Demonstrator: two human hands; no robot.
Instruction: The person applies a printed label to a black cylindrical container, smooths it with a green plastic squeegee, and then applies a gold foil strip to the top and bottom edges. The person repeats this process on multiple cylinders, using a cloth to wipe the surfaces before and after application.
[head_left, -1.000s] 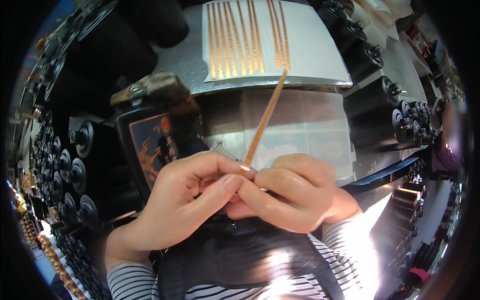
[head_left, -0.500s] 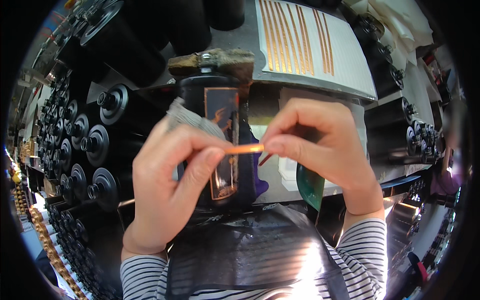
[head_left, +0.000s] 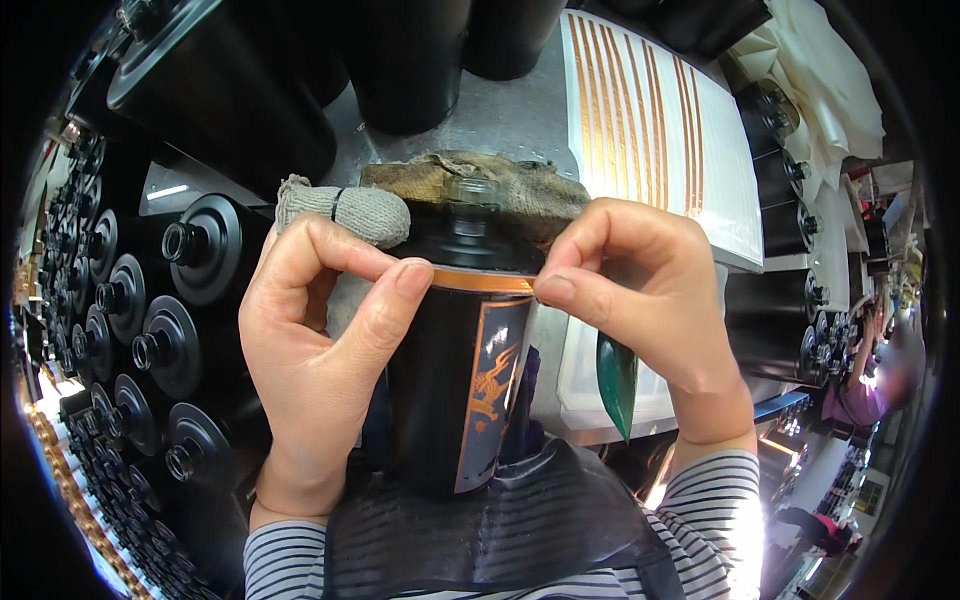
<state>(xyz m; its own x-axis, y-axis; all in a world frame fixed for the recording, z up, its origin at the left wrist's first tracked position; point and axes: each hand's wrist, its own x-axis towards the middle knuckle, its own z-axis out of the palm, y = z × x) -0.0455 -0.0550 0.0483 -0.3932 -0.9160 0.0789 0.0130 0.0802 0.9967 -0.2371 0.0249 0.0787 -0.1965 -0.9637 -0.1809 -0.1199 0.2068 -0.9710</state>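
My left hand [head_left: 325,310] and my right hand [head_left: 640,295] pinch the two ends of a thin gold strip [head_left: 480,282] between thumb and forefinger. The strip lies across the shoulder edge of a black bottle [head_left: 430,380], which leans from my apron toward a cloth-wrapped rest [head_left: 400,182] behind its clear neck [head_left: 470,198]. A dark panel with a gold figure and border [head_left: 492,385] runs down the bottle's side. Grey knitted fabric [head_left: 365,215] covers a finger of my left hand. Below my right palm hangs a green pointed blade-like piece [head_left: 615,385]; its hold is hidden.
A white backing sheet [head_left: 720,190] with several gold strips lies at the far right of the grey table [head_left: 350,150]. Black bottles [head_left: 205,255] crowd the left, back and right. Clear plastic sheets [head_left: 585,385] lie under my right hand. A person [head_left: 865,385] is at the far right.
The gold strip went from being held in the air over the bottle to lying along its shoulder edge. The bottle appears nearer and more upright in view, its panel shifted right.
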